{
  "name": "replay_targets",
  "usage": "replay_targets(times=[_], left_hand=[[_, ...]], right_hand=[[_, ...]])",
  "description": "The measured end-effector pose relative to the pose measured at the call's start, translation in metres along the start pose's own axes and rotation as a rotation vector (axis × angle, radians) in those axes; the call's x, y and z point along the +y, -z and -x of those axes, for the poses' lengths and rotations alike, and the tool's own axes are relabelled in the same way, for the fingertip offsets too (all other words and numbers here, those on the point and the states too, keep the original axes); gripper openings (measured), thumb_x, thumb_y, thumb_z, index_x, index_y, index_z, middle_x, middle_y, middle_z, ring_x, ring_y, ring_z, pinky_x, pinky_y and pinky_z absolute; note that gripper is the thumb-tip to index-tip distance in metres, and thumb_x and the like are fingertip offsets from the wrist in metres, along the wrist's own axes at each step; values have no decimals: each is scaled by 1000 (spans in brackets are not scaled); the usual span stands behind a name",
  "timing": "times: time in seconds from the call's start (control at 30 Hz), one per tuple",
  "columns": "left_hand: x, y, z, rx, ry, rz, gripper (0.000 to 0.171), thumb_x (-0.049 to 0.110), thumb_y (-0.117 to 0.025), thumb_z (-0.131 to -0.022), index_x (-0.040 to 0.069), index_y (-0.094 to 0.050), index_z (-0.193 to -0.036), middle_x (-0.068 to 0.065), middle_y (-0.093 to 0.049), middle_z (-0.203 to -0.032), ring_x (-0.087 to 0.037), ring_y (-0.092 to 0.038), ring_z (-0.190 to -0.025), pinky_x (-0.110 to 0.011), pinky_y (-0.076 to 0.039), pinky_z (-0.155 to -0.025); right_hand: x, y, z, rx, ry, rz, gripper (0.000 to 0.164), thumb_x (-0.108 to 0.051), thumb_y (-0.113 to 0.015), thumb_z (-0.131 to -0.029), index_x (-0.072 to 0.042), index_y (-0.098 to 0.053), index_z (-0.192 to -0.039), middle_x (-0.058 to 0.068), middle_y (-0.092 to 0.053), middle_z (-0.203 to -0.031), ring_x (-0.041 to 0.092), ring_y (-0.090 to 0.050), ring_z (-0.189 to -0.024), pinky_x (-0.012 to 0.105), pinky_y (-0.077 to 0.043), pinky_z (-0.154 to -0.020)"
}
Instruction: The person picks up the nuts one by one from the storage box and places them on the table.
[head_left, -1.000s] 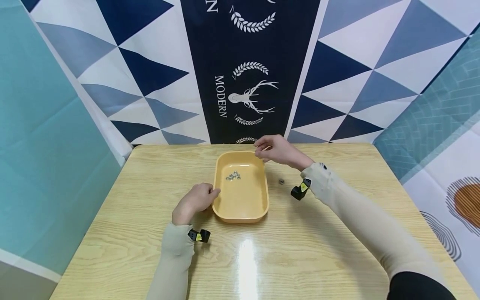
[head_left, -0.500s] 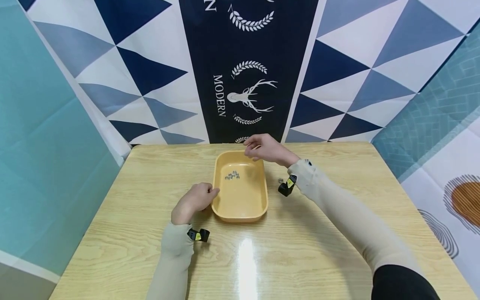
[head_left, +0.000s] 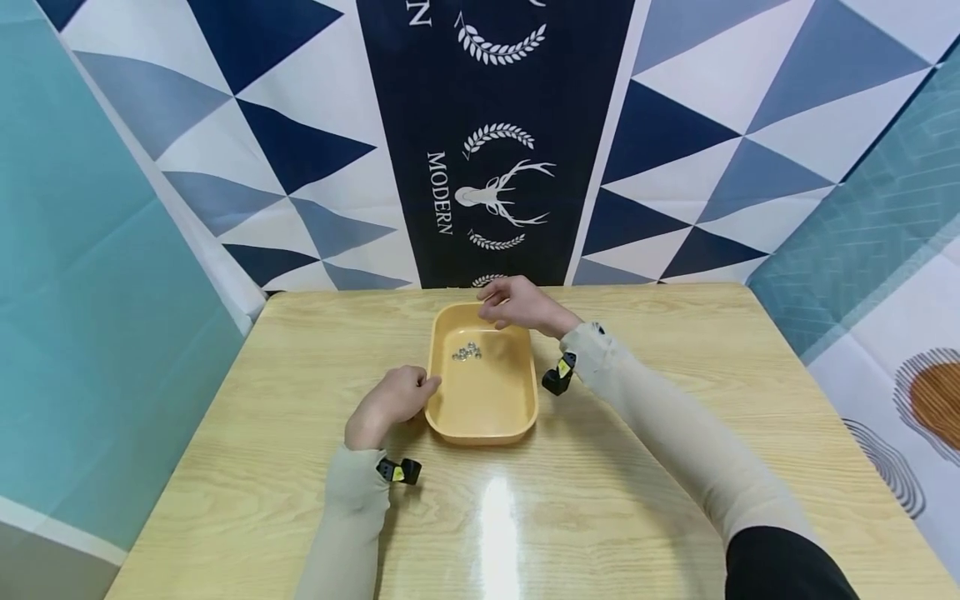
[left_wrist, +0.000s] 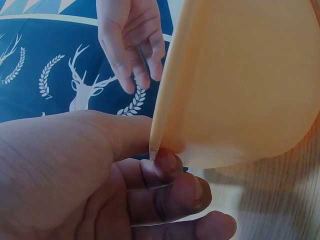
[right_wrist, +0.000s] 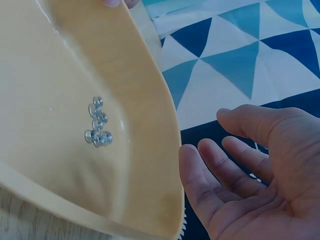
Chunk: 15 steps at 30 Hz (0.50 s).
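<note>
A yellow plastic tray (head_left: pixel 487 408) lies lengthwise on the table. Several small shiny round metal pieces (right_wrist: pixel 104 137), ring-like in shape, sit clustered on its floor towards the far left. My left hand (head_left: pixel 393 395) pinches the tray's left rim, with the thumb on the inside and the fingers under the edge, as the left wrist view shows. Over the tray's far right corner hovers my right hand (head_left: pixel 522 305). Its fingers are loosely bent with nothing between them, and in the right wrist view the fingertips (right_wrist: pixel 190 159) overlap the rim.
The wooden table (head_left: pixel 262 467) ends at a patterned cloth backdrop (head_left: pixel 495 192), with teal cloth (head_left: pixel 112 250) along the left side. Small black cameras (head_left: pixel 558 377) are strapped to both wrists.
My right hand has moved left over the tray's far end. A small dark piece on the table to the right of the tray is now hidden behind the right wrist. The left hand stays put.
</note>
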<state>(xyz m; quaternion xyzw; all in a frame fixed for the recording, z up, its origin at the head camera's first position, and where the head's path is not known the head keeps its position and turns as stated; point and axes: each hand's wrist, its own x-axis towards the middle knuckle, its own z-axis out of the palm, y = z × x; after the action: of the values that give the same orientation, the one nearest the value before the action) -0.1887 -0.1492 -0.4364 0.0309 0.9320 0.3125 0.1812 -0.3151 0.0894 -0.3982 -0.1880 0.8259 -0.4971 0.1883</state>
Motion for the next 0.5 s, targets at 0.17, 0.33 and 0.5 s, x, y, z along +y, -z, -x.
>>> replay_targets(times=[0.17,0.33,0.5], left_hand=[[-2,-1,-1,-4,1,2,37,34,-47,-110,9,-59,-85,-4,-51,-63,-17,-50,-54,-29,-40,-54],[-2,-1,-2,-4,0,2,38,35,-47,-110,9,-60,-86,-4,-51,-63,-17,-50,-54,-28,-39,-53],[-2,-1,-1,1,3,-9,38,35,-48,-110,9,-60,-85,-3,-52,-64,-17,-50,-54,-28,-39,-53]], right_hand=[[5,-6,-6,-1,-2,-20,37,-8,-70,-95,6,-62,-129,12,-66,-106,21,-67,-94,38,-61,-85],[9,-11,-10,-11,-12,-44,40,-5,-68,-96,10,-58,-132,12,-66,-105,21,-67,-94,40,-61,-88],[15,-18,-13,-14,-18,-69,39,-4,-68,-97,11,-58,-132,12,-66,-103,18,-67,-90,46,-59,-91]])
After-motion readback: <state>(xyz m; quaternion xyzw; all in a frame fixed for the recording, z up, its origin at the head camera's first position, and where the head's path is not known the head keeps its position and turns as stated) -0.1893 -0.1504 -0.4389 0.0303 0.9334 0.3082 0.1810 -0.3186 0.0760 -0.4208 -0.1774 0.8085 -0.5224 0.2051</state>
